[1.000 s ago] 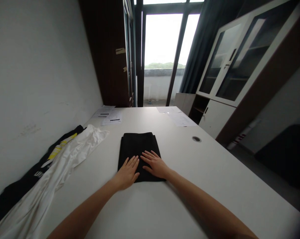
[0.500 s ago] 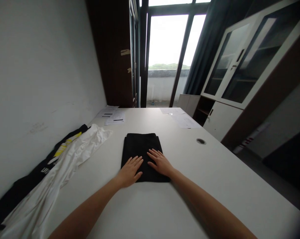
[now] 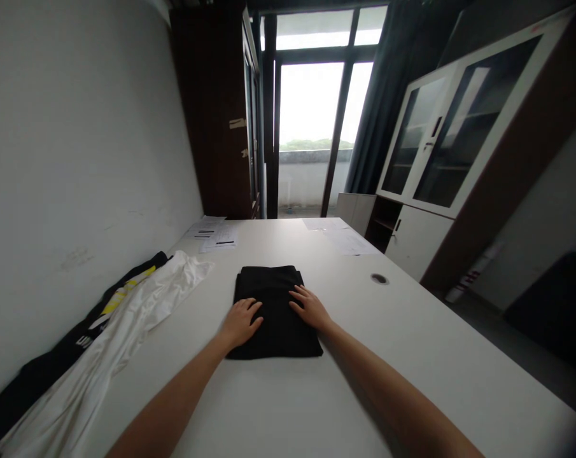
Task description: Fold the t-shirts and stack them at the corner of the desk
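Observation:
A black cloth garment (image 3: pixel 275 324), folded into a neat rectangle, lies flat on the white table (image 3: pixel 268 407). Resting on its left side is my left hand (image 3: pixel 241 323), fingers slightly bent and apart. My right hand (image 3: pixel 312 308) lies along the right edge of the cloth, its fingers spread over the top. Neither hand grips the fabric. What kind of garment it is cannot be made out in its folded state.
Along the wall on the left lie a white satiny cloth (image 3: pixel 139 337) and a black garment with yellow print (image 3: pixel 58 356). Paper sheets (image 3: pixel 218 240) are at the far left, more papers (image 3: pixel 347 242) at the far right. A cable hole (image 3: pixel 379 278) pierces the tabletop. Cabinets (image 3: pixel 421 242) stand beyond.
My hands have moved apart, from the middle of the black cloth toward its left and right edges. The camera view has tilted up slightly.

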Demonstrator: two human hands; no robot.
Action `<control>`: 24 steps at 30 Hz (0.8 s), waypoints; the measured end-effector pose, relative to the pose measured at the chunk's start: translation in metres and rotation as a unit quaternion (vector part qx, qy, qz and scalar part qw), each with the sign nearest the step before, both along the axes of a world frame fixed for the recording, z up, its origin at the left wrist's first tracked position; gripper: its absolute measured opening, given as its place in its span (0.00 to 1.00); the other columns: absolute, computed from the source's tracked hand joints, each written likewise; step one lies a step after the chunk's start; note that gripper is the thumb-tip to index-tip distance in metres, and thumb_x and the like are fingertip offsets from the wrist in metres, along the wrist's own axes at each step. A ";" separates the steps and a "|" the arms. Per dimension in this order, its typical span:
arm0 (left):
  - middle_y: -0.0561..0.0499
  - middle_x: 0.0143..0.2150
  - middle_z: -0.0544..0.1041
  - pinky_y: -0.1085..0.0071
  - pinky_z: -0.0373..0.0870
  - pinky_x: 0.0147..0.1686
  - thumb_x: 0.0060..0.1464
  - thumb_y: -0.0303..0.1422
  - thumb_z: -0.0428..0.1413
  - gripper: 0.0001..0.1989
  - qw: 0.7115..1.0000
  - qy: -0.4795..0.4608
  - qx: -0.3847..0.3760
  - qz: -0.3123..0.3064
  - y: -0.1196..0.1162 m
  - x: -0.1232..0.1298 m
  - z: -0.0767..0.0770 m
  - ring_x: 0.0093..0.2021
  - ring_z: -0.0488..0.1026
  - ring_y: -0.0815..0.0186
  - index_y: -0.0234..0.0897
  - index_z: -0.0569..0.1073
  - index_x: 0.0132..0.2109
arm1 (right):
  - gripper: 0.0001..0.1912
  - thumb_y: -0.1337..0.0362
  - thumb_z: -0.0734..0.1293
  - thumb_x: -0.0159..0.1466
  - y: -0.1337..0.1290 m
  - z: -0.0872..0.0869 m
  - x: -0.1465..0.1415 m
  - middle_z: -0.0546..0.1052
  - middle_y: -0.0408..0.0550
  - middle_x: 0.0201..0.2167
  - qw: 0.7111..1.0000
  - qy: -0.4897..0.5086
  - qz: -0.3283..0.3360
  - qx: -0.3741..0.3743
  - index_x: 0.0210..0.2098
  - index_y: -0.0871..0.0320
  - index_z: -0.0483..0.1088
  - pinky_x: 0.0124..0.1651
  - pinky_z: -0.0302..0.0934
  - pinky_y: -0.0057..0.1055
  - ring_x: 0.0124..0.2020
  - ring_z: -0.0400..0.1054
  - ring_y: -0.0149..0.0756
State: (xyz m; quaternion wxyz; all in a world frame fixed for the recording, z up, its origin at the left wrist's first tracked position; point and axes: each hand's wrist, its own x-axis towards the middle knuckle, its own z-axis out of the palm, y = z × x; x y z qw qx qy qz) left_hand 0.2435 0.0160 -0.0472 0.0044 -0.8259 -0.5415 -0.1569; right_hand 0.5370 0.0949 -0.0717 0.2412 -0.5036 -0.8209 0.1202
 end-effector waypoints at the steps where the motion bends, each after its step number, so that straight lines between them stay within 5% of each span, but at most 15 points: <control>1: 0.43 0.63 0.72 0.56 0.63 0.64 0.69 0.44 0.49 0.22 1.000 0.006 -0.003 0.014 0.004 0.004 0.005 0.63 0.68 0.53 0.42 0.72 0.64 | 0.26 0.50 0.64 0.71 0.005 0.000 -0.002 0.63 0.49 0.71 1.000 0.008 -0.006 0.004 0.65 0.51 0.71 0.74 0.48 0.49 0.73 0.52 0.48; 5: 0.39 0.53 0.75 0.55 0.69 0.56 0.69 0.43 0.48 0.19 0.997 0.025 -0.034 0.062 0.035 0.027 0.020 0.55 0.72 0.51 0.38 0.77 0.53 | 0.24 0.52 0.64 0.71 0.025 0.001 -0.009 0.65 0.50 0.69 0.999 0.012 -0.028 0.020 0.63 0.53 0.73 0.74 0.48 0.46 0.73 0.52 0.46; 12: 0.44 0.73 0.62 0.54 0.53 0.70 0.68 0.45 0.48 0.27 0.998 0.019 -0.054 0.021 0.084 0.050 0.001 0.72 0.56 0.53 0.44 0.66 0.69 | 0.27 0.52 0.65 0.71 0.037 -0.005 -0.009 0.63 0.51 0.71 1.000 -0.002 -0.025 0.016 0.66 0.54 0.69 0.74 0.47 0.45 0.74 0.49 0.46; 17: 0.49 0.77 0.54 0.50 0.44 0.72 0.68 0.51 0.44 0.31 0.994 0.012 -0.089 0.055 0.108 0.031 -0.016 0.76 0.48 0.52 0.47 0.61 0.73 | 0.27 0.51 0.64 0.72 0.032 -0.005 -0.008 0.61 0.51 0.72 1.000 -0.011 -0.021 0.003 0.67 0.53 0.67 0.74 0.46 0.45 0.74 0.49 0.46; 24: 0.44 0.77 0.53 0.43 0.45 0.70 0.68 0.52 0.43 0.32 0.974 -0.013 -0.078 0.212 0.112 -0.013 -0.024 0.76 0.47 0.45 0.45 0.61 0.73 | 0.27 0.51 0.62 0.72 0.024 -0.001 -0.007 0.60 0.49 0.72 0.999 -0.028 -0.033 -0.008 0.68 0.51 0.67 0.74 0.46 0.43 0.74 0.50 0.45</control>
